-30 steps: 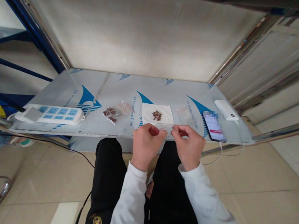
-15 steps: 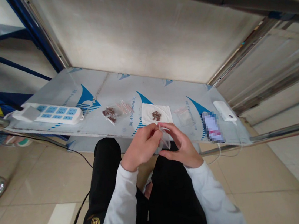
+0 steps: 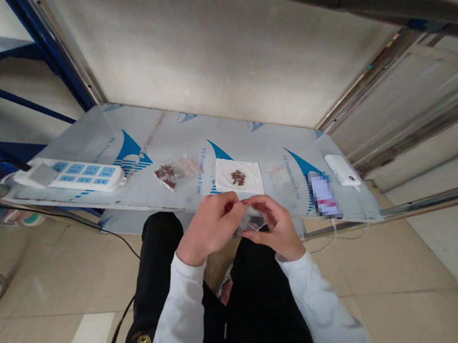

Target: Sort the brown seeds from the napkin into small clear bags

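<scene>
Two bare hands meet at the near edge of a film-covered shelf (image 3: 155, 136), with a small clear bag (image 3: 256, 220) held between them. Taking that bag as the dial's centre and 12 as straight ahead of the person, the left hand (image 3: 211, 225) sits at 9 o'clock, thumb and forefinger pinching its edge. The right hand (image 3: 282, 232) sits near 4, thumb and fingers parted around it; how firmly they press I cannot tell. Just before 12 lies a white sheet (image 3: 252, 184) bearing a heap of brown pieces (image 3: 237, 177). A flat see-through packet (image 3: 280, 178) rests near 1, a phone (image 3: 322, 195) near 3. At 10 lies a filled pouch (image 3: 165, 176), more brown bits inside, just beside a pink-striped packet (image 3: 189, 165); farther out is a power strip (image 3: 87, 175).
</scene>
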`<state>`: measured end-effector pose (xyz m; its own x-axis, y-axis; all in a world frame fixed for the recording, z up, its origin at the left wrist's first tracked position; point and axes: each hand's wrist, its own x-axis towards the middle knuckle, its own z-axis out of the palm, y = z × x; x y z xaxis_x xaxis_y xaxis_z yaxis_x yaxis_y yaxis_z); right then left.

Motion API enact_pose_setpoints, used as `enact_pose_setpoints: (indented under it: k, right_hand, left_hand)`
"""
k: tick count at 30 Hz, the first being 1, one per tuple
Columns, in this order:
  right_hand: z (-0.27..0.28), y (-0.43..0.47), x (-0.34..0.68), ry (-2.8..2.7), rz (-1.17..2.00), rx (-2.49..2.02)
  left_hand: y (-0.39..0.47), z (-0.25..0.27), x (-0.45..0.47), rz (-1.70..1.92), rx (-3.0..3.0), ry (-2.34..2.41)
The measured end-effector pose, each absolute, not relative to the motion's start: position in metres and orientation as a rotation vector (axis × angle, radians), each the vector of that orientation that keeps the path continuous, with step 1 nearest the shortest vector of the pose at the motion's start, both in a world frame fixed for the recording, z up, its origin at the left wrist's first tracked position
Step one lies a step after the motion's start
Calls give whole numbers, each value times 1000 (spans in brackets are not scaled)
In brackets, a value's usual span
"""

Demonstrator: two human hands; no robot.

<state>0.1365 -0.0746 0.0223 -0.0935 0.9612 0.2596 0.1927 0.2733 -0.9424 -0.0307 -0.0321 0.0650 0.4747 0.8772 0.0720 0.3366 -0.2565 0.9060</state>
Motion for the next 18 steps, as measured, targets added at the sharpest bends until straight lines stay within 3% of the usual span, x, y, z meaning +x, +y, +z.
enact_pose_setpoints:
  k: [18]
  right_hand:
    - [22, -71, 112, -1428, 684, -1234]
  left_hand:
    - [-29, 73, -33, 922, 1944, 1272]
